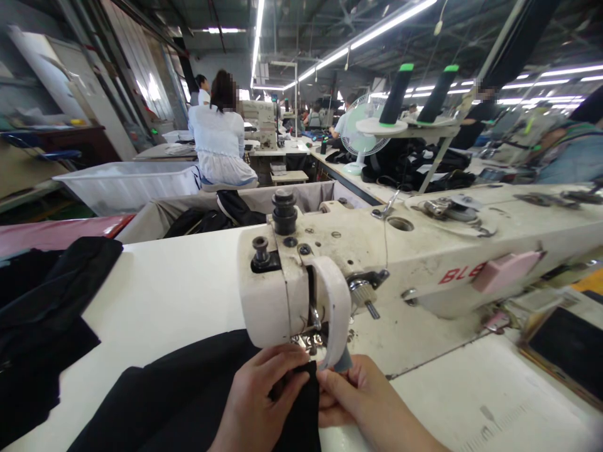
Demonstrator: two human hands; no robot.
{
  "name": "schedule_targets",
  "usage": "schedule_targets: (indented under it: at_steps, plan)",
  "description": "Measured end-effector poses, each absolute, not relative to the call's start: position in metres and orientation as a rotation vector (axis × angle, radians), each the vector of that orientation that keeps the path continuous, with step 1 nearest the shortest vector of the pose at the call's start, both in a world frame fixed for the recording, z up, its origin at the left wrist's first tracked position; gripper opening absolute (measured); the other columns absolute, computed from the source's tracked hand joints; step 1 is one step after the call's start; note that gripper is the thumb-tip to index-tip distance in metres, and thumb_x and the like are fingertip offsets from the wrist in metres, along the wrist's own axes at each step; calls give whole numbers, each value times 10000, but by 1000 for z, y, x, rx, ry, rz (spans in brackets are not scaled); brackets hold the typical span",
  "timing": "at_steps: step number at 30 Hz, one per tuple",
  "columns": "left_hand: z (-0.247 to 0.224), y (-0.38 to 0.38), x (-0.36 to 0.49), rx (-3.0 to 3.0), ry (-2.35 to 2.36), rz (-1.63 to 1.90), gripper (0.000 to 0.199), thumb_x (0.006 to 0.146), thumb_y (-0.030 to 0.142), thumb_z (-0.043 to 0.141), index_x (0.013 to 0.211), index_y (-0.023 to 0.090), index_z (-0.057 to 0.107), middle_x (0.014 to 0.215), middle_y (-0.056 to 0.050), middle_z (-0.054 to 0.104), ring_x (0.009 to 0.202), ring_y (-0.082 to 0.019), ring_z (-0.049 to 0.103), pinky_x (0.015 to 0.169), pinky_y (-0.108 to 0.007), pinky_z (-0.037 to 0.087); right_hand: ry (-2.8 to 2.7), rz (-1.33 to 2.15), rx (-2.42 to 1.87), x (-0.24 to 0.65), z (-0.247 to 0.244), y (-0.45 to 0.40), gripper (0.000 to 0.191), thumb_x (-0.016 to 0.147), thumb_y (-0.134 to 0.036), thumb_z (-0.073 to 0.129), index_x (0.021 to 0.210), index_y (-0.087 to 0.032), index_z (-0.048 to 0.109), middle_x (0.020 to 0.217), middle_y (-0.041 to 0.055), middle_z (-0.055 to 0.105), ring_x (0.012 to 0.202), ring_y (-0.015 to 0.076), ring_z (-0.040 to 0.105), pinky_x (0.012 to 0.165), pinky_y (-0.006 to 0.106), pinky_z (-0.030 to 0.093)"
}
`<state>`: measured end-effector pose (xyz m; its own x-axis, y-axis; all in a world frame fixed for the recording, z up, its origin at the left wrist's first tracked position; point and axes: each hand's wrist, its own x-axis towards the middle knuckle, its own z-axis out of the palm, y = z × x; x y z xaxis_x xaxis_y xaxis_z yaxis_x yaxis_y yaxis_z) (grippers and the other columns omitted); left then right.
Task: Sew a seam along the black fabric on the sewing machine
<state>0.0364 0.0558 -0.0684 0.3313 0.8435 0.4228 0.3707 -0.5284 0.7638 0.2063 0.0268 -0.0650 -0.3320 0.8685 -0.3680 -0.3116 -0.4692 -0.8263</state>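
Observation:
A black fabric piece [188, 383] lies on the white table and runs under the sewing machine [277, 282], near its presser foot [311, 341]. My left hand [266, 392] pinches the cloth close to its right edge, thumb and fingers pressed together just in front of the foot. On the other side of that edge, my right hand [351, 392] is closed with its fingertips at the cloth's border. A small grey-blue piece [343, 362] shows behind the right fingers; whether they touch it I cannot tell. The needle tip is hidden.
More black fabric [56, 301] is heaped at the left. Behind the machine stands a cloth-lined bin [160, 213] with black items. Two black thread cones [396, 94] stand on a rack by a green fan [362, 129]. A person in white [217, 138] sits ahead.

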Motion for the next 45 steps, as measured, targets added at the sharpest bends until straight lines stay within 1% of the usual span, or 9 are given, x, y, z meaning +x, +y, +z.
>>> schedule_targets:
  at_steps: [3,9,16,20,24,26,33,40,45]
  plan:
    - [-69,56,35,2047,1051,1121,246,782,78,651,920,278,690,946,59,706,863,-77,670,812,-103,504,-837,1886,-1088,205,-64,28,497,668,-615,745,851,-153,740,712,53,741,646,173,712,618,242,551]
    - [-70,55,35,2024,1098,1034,134,812,122,618,835,250,651,907,41,681,826,-99,650,695,-129,506,-897,1862,-1117,204,-64,29,522,655,-646,728,817,-150,725,677,41,725,620,180,704,611,265,560]
    - [-71,54,35,1996,1149,959,61,888,204,549,875,226,605,879,12,669,821,-135,639,650,-182,497,-972,1712,-1229,207,-68,29,291,698,-442,778,744,-161,717,610,-21,679,603,151,668,614,250,561]
    - [-71,54,35,2041,1151,948,83,858,189,594,910,248,622,866,30,670,684,-110,613,570,-170,482,-949,1768,-1225,206,-64,30,441,644,-559,768,789,-147,707,643,18,712,609,185,689,628,292,566]
    - [-69,55,35,2057,1068,978,151,842,126,598,894,263,635,963,46,670,886,-110,639,751,-147,501,-933,1759,-1265,204,-59,29,505,605,-617,763,740,-135,697,626,37,712,609,186,690,624,280,552]
    - [-68,55,36,2045,1045,1003,155,847,111,586,880,257,627,955,49,664,898,-100,633,797,-142,485,-932,1754,-1276,204,-58,29,511,600,-631,757,719,-138,691,618,37,710,611,185,689,615,271,543]
    - [-68,53,38,2053,1033,959,122,908,128,499,922,239,547,885,33,616,863,-108,604,791,-177,458,-963,1734,-1262,203,-60,28,438,657,-585,725,729,-160,652,645,34,700,610,205,683,624,318,552]
    - [-70,53,37,2083,1034,1010,145,911,131,514,978,254,548,958,33,635,905,-114,610,752,-172,459,-991,1595,-1380,199,-60,25,305,656,-427,709,632,-147,589,572,6,592,533,153,584,596,314,542]
    - [-72,55,38,2046,1046,962,107,914,142,516,931,243,546,874,30,604,905,-127,608,774,-191,457,-1007,1563,-1422,199,-60,26,270,646,-404,676,622,-149,590,537,-9,541,521,154,556,581,318,537]
